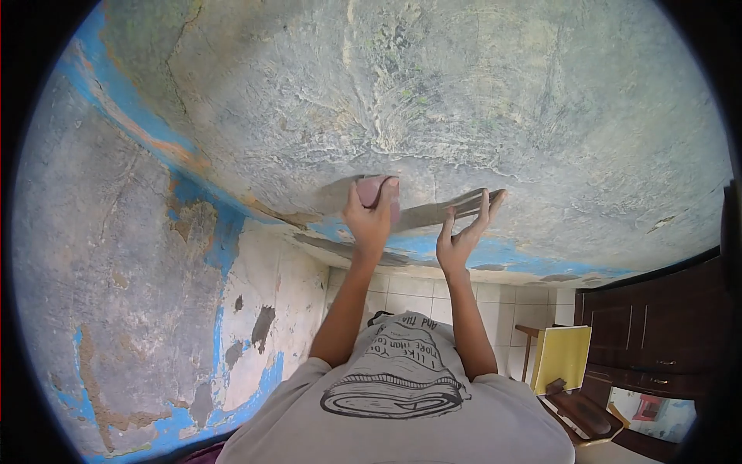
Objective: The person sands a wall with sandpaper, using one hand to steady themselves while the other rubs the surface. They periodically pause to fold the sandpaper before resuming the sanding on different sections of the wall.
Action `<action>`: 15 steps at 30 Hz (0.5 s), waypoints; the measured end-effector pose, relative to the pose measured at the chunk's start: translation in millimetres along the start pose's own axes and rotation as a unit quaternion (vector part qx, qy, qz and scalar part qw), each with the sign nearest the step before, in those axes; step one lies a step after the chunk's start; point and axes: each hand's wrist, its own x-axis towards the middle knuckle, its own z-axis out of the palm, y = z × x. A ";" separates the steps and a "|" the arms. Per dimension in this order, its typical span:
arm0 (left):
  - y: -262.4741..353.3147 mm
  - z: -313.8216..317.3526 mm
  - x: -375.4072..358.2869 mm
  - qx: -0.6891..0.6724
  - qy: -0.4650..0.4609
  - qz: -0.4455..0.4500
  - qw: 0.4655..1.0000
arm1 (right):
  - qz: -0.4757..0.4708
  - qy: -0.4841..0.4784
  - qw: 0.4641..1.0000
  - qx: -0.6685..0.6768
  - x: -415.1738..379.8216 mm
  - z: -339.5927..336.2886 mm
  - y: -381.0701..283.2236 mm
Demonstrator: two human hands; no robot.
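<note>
Pressed against the rough grey wall (495, 100), my left hand (369, 224) is closed around a dusty pink, folded piece of sandpaper (369, 190). Its thumb and fingers lie over the sheet, and part of the sheet is hidden behind them. To its right, my right hand (464, 241) is raised with fingers spread, fingertips right at the wall, and holds nothing. Both hands cast shadows on the wall. Just above them, the plaster is scratched and flaking in a ragged whitish band, with blue paint showing below.
A second wall (124, 255) with peeling blue paint meets this one on the left. Lower right stand a wooden chair (591, 410), a yellow board (563, 357) and dark brown cabinets (657, 325). White tiles (495, 313) cover the floor below.
</note>
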 end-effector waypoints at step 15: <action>-4.2 -28.5 -56.6 -0.265 0.017 -0.369 0.891 | -0.002 0.001 1.000 0.006 -14.7 -15.5 -17.6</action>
